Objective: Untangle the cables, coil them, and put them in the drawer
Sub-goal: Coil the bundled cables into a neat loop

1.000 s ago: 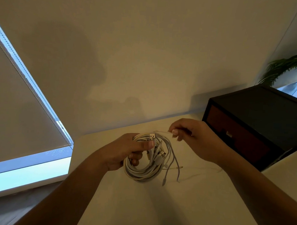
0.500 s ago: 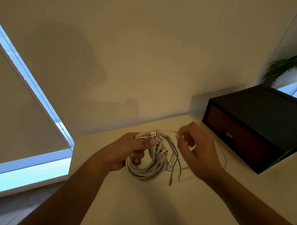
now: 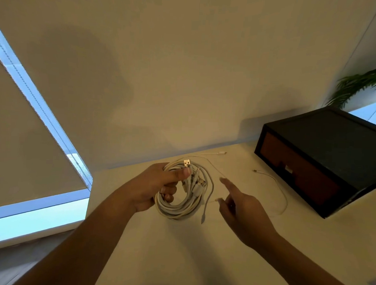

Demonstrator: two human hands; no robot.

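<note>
Right hand (image 3: 242,208) released thin cable (image 3: 273,177), fingers spread; left hand (image 3: 151,183) grips white coiled bundle (image 3: 180,212).

Ahead of me a table (image 3: 178,259) runs back to a wall. Near its middle my left hand (image 3: 155,186) grips a coil of cables (image 3: 180,208). My right hand (image 3: 242,210) sits just right of the coil, with its fingers stretched out. Further right a loose cable (image 3: 281,188) lies on the tabletop, between that hand and a drawer box (image 3: 323,160) at the far right. A plant (image 3: 359,84) stands behind the box. A window blind (image 3: 23,136) is on the left, beyond the table's edge.
</note>
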